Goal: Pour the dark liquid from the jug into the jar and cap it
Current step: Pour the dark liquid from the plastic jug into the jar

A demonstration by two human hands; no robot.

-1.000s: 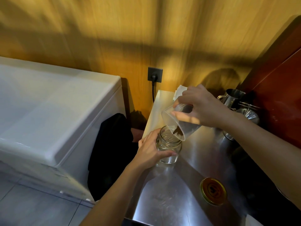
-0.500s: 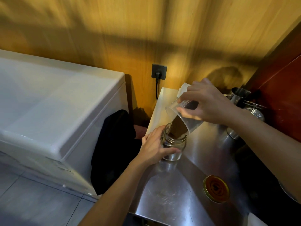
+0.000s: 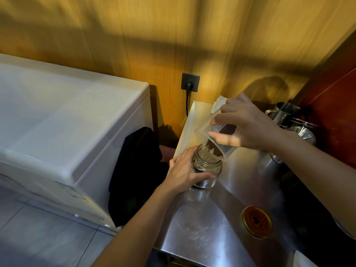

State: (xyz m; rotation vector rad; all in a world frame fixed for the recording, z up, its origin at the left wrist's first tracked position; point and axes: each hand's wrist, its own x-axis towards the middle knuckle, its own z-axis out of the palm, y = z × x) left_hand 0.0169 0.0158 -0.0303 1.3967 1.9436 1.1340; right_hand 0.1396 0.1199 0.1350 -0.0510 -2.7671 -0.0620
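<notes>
Dark liquid [image 3: 212,149] has slid to the lip of the jug [image 3: 215,140], tipped steeper by the gripping right hand [image 3: 248,125]; pouring is underway. Below, the left hand [image 3: 184,171] clasps the jar [image 3: 207,166]. Lid [image 3: 257,221] waits on the worktop [image 3: 202,228], nearer the body.

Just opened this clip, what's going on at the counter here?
A person is filling a glass jar on a steel counter. The right hand tips a clear plastic jug over the jar's mouth, and dark contents are sliding off its lip into the jar. The left hand grips the jar to steady it. The gold lid lies apart on the counter, so capping is not yet done. Metal pitchers stand behind.
</notes>
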